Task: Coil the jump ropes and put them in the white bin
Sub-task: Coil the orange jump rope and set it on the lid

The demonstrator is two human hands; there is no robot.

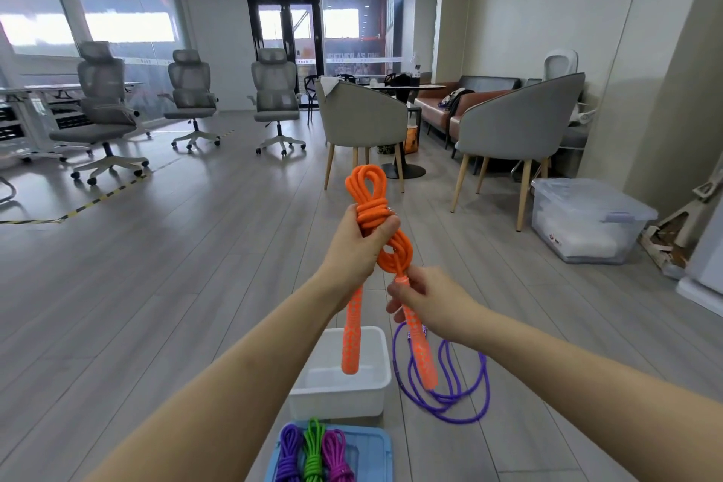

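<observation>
An orange jump rope [367, 184] is bundled into a coil with wraps round its middle. My left hand [358, 243] grips the coil at those wraps. One orange handle [351, 340] hangs below that hand, over the white bin [375, 391] on the floor. My right hand [430, 301] pinches the top of the second orange handle [424, 360]. A loose purple jump rope [450, 399] lies on the floor to the right of the bin.
A blue lid [375, 450] near my feet carries three coiled ropes: purple [288, 454], green [314, 450] and magenta [337, 454]. A clear storage box [587, 219] stands at the right wall. Grey armchairs, a round table and office chairs stand farther back.
</observation>
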